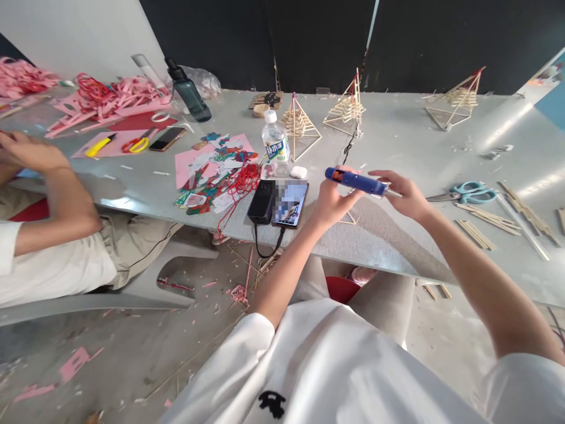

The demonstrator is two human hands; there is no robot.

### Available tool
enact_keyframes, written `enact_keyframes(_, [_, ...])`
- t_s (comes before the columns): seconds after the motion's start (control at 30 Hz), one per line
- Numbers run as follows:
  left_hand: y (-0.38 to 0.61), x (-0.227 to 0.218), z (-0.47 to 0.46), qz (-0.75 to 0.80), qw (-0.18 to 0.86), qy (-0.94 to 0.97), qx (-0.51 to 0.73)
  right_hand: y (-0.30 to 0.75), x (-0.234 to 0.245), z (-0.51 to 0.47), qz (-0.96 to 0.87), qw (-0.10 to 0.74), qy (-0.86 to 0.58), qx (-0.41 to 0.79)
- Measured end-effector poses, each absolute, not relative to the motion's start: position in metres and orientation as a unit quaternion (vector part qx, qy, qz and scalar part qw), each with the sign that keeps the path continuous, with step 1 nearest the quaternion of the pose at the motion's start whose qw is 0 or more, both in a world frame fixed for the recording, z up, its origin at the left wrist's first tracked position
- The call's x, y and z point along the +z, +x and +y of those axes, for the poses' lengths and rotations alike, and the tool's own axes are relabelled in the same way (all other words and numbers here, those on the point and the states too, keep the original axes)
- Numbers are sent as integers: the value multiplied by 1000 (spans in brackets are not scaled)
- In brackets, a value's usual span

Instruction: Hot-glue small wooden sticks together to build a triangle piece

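Lettering on the water bottle [274,144] label only, pale characters on blue and green, too small to read; phone [291,203] screen blurred, black power bank [261,201] touching its left side, unmarked as far as visible. Blue glue gun [356,181] up in the air over the near edge of the grey table [397,147], between both hands, long axis almost level, left to right, a little lower at the right, nozzle towards the teal scissors [468,192]. Left hand [333,203] closed around the grip under the left end. Right hand [408,194] half curled about the nozzle end, fingers over the top; clamped or merely resting, not clear. Loose sticks [477,232] near the scissors. Stick pyramid [300,123] behind the bottle. Another person's arm [53,194] at far left, well apart.
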State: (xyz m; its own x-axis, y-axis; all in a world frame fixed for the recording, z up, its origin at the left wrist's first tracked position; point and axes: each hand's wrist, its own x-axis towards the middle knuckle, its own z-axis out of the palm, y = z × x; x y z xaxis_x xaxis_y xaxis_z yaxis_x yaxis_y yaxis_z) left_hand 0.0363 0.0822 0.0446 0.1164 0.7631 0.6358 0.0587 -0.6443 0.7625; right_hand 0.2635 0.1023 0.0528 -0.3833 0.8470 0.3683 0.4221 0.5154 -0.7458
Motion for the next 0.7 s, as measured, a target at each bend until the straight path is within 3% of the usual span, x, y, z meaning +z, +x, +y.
enact_keyframes(0.33, [-2, 12, 41, 445, 93, 714, 533, 316, 9, 84, -700, 372, -552, 258])
enact_keyframes(0.7, [-46, 22, 57, 367, 3, 788, 493, 311, -8, 80, -720, 396, -528, 214])
